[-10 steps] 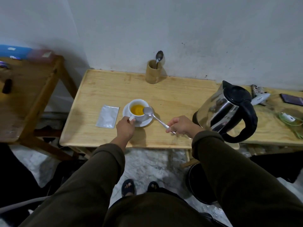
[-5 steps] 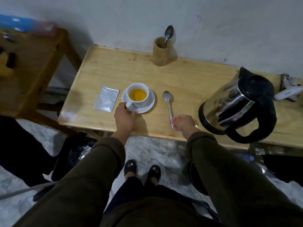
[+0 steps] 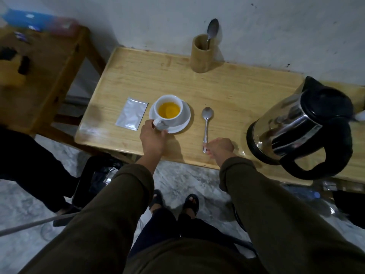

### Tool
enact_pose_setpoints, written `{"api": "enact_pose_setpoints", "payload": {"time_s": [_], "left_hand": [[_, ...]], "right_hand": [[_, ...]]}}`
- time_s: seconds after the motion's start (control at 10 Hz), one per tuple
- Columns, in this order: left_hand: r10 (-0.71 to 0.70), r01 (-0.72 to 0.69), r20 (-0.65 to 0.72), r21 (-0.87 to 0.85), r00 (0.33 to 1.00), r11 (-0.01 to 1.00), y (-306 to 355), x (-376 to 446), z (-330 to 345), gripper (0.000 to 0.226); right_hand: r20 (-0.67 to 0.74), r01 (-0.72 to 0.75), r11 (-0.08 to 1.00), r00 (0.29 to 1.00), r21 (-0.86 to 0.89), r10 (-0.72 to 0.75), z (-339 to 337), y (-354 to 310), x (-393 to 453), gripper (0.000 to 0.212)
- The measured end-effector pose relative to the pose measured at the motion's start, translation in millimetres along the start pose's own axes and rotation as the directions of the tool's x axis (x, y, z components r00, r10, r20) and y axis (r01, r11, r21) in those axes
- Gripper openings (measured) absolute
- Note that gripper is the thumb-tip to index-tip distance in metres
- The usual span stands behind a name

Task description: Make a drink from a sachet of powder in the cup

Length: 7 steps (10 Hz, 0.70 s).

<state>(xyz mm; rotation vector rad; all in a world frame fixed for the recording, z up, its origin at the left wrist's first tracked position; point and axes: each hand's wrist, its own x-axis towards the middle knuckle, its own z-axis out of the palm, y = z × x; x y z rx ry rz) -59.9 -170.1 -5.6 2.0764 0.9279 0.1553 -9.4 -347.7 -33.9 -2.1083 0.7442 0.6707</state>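
A white cup point(image 3: 168, 109) with orange-yellow drink stands on a white saucer point(image 3: 184, 121) on the wooden table point(image 3: 237, 99). My left hand point(image 3: 153, 138) grips the cup's handle at its near side. A silver sachet point(image 3: 132, 113) lies flat just left of the saucer. A metal spoon point(image 3: 206, 123) lies on the table right of the saucer, bowl pointing away from me. My right hand point(image 3: 219, 148) rests at the table's near edge, its fingertips on the end of the spoon's handle.
A steel kettle point(image 3: 300, 123) with a black lid and handle stands at the right. A wooden holder point(image 3: 201, 54) with another spoon is at the back by the wall. A darker side table point(image 3: 39, 66) stands left. My feet show below.
My right hand moved the spoon away from the cup and laid it flat on the table to the right. My left hand stayed on the cup's handle. The camera tilted downward.
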Motion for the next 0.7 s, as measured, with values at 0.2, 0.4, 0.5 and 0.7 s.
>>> {"api": "enact_pose_setpoints", "payload": {"time_s": [0.2,0.4,0.5,0.7], "left_hand": [[-0.001,0.001,0.024,0.002,1.000,1.000,-3.4,3.3,-0.7,0.042],[0.088,-0.090,0.069,0.027,0.994,0.996,-3.7,4.6,-8.9,0.039],[0.175,-0.178,0.087,0.029,0.981,0.984,-7.6,-2.4,-23.6,0.039],[0.237,-0.231,0.175,-0.053,0.956,0.971,-29.2,-26.8,-51.0,0.031]], "right_hand": [[-0.010,-0.009,0.999,1.000,-0.039,0.008,2.7,0.8,5.0,0.029],[-0.017,0.046,0.993,0.999,-0.111,-0.048,-6.9,-6.2,-11.5,0.023],[-0.020,0.112,0.994,0.994,0.003,-0.111,-12.4,-10.6,-41.8,0.008],[0.087,0.184,0.968,0.976,0.169,-0.201,-5.7,21.0,-103.6,0.010]]}}
